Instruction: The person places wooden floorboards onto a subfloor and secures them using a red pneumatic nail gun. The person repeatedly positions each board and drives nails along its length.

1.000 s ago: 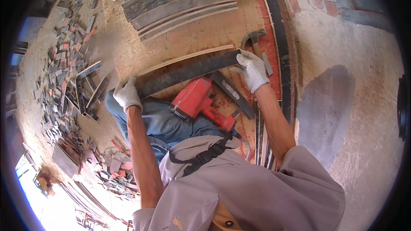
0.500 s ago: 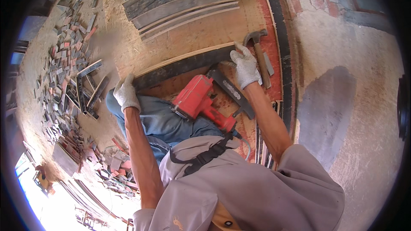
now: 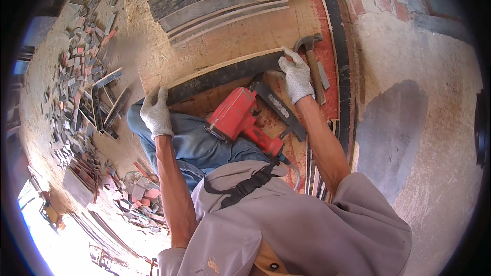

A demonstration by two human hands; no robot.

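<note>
A black-faced wooden strip [image 3: 220,77] with a pale edge lies crosswise in front of my lap. At its left end my left hand [image 3: 156,113], in a light knitted glove, closes its fingers on the wood. The strip's right end is in my gloved right hand [image 3: 296,75], thumb and fingers gripping around it. Between my forearms a red nail gun [image 3: 234,114] rests against my leg, its long dark magazine [image 3: 279,108] pointing toward the right hand. Just right of that hand is a claw hammer [image 3: 313,66] with a wooden handle, lying on a red-stained board.
Several long dark planks [image 3: 220,0] are laid side by side at the far end. Scrap wood offcuts [image 3: 76,79] are heaped across the floor on the left. A long black strip [image 3: 341,56] runs along the right edge, beside a concrete floor [image 3: 434,122]. A thin hose [image 3: 296,176] trails from the nail gun.
My left hand has shifted slightly right along with the strip's left end, and its fingers have changed their hold. The right hand keeps its grip, and the nail gun stays against my leg.
</note>
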